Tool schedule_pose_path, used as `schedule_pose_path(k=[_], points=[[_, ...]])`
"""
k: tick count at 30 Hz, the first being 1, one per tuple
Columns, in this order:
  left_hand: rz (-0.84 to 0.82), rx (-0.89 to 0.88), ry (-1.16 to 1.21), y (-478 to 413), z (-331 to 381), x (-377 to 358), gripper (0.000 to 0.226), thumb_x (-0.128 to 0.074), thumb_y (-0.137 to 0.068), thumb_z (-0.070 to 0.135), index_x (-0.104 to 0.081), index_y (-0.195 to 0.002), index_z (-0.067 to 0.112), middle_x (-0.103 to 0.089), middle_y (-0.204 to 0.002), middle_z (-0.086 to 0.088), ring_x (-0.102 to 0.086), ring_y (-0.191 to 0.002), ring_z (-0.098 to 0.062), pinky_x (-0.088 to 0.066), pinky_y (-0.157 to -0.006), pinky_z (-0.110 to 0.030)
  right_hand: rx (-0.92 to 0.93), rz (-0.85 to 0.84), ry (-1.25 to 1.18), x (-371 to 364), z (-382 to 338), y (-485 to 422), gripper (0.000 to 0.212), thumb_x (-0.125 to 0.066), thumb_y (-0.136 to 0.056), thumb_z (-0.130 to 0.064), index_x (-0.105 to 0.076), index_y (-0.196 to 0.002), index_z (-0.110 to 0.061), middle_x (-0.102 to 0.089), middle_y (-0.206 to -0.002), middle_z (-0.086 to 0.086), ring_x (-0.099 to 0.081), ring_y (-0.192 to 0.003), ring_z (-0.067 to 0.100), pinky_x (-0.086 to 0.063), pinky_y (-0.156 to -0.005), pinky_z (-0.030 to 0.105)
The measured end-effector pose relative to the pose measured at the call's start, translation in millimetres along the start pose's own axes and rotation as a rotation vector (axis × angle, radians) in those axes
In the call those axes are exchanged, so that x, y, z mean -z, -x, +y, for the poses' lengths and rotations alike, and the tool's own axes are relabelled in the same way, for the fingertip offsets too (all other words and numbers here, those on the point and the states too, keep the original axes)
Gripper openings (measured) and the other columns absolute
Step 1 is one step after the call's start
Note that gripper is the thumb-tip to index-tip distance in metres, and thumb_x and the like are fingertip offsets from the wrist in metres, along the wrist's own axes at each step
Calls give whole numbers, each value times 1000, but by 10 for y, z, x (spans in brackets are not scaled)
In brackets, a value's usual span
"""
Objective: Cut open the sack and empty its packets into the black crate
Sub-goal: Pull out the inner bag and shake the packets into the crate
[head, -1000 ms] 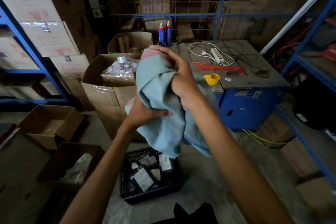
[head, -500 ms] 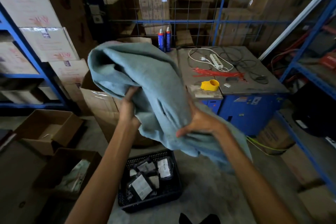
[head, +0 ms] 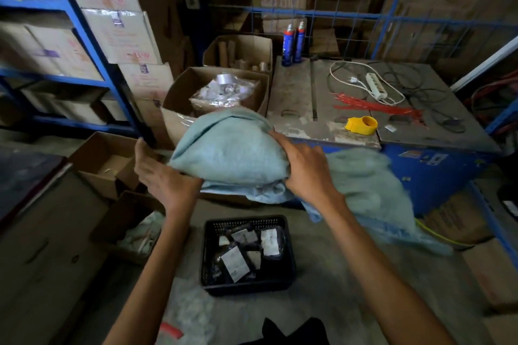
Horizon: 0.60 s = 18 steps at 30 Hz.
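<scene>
The pale blue-green sack [head: 232, 151] is limp and bunched in the air above the floor, with a loose part trailing down to the right. My right hand [head: 305, 168] grips the sack at its right side. My left hand [head: 162, 173] is at the sack's lower left edge, fingers partly spread under the fabric. Below them the black crate [head: 208, 255] stands on the concrete floor. Several packets [head: 235, 263] with white labels lie inside it.
A big cardboard box [head: 179, 92] of silvery packets stands behind the sack. A blue table [head: 302, 109] at right carries a yellow tape holder [head: 361, 126], red ties, a power strip and two spray cans. Open cartons [head: 106, 165] sit at left under blue shelving.
The sack has come down from head height to chest height and is folded over. My right hand moved up onto its right side; my left hand shifted to its lower left edge.
</scene>
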<state>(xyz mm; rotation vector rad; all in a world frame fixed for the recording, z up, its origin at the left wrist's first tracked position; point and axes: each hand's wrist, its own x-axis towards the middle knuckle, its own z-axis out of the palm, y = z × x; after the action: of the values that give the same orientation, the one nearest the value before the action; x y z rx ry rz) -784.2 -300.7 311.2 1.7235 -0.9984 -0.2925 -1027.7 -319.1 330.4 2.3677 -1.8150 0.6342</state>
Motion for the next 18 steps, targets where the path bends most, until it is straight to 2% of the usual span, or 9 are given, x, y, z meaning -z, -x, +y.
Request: schedule_pose_path(k=[3,5,7,8,9,11,13,15,18], points=[[-313,-427,-369,-117,-365,221,141,-80,-49,68,-14,-160,12,-22,-163,-23,-18,-152,-45,-10,-124,-60,149,81,-89,238,-435,-180,89,-75,-64,-19,-45,-146,-35,-73,-111,-1,-67,-100,26,-40,-75,34],[-510,-383,-265,-161,-453,335,146,-78,-43,81,-23,-158,9,-37,-158,-18,-37,-148,-35,-31,-119,-59,180,110,-464,342,-785,-258,77,-73,-68,-14,-53,-141,-29,-70,-123,-1,-67,-111,21,-51,-84,39],[-588,-219,-39,-157,-449,495,126,-88,-36,66,-44,-147,27,-62,-133,12,-58,-122,3,-46,-108,-43,138,136,-901,346,-1200,-305,60,-70,-80,-8,-57,-137,-22,-66,-133,-1,-63,-124,14,-53,-101,39],[-610,-186,39,-134,-444,570,97,-86,-39,57,-58,-131,42,-67,-114,29,-59,-105,17,-49,-103,-41,85,142,-1071,301,-1415,-319,51,-67,-86,-6,-58,-135,-18,-64,-135,0,-61,-127,14,-50,-107,40],[-573,-178,96,-110,-448,653,71,-80,-45,51,-65,-115,52,-70,-100,34,-60,-97,22,-52,-99,-42,13,133,-1211,250,-1627,-336,44,-64,-91,-5,-58,-134,-16,-64,-137,1,-60,-129,15,-48,-111,42],[-429,-124,256,-85,-495,839,79,-85,-52,35,-59,-126,45,-71,-115,25,-63,-110,12,-55,-94,-38,-98,62,-1377,154,-1985,-366,39,-60,-96,-4,-57,-133,-12,-64,-138,7,-61,-129,21,-48,-111,44],[-275,-75,403,-136,-598,1046,93,-87,-53,15,-50,-138,21,-67,-127,24,-63,-119,5,-55,-93,-25,-83,-55,-1327,135,-2228,-389,51,-64,-91,-2,-51,-138,-15,-60,-142,8,-59,-130,21,-47,-111,41],[-199,-41,461,-212,-666,1306,76,-80,-62,21,-51,-132,16,-65,-117,42,-60,-109,21,-48,-86,-5,61,-204,-1116,182,-2376,-407,77,-75,-80,-1,-43,-146,-22,-49,-151,0,-48,-140,13,-39,-118,37],[-117,77,513,-431,-885,1760,72,-68,-59,41,-57,-126,17,-70,-116,22,-63,-100,15,-44,-76,1,218,-371,-750,276,-2580,-420,99,-90,-64,-48,-37,-148,-41,-34,-159,-11,-30,-149,12,-26,-125,44]])
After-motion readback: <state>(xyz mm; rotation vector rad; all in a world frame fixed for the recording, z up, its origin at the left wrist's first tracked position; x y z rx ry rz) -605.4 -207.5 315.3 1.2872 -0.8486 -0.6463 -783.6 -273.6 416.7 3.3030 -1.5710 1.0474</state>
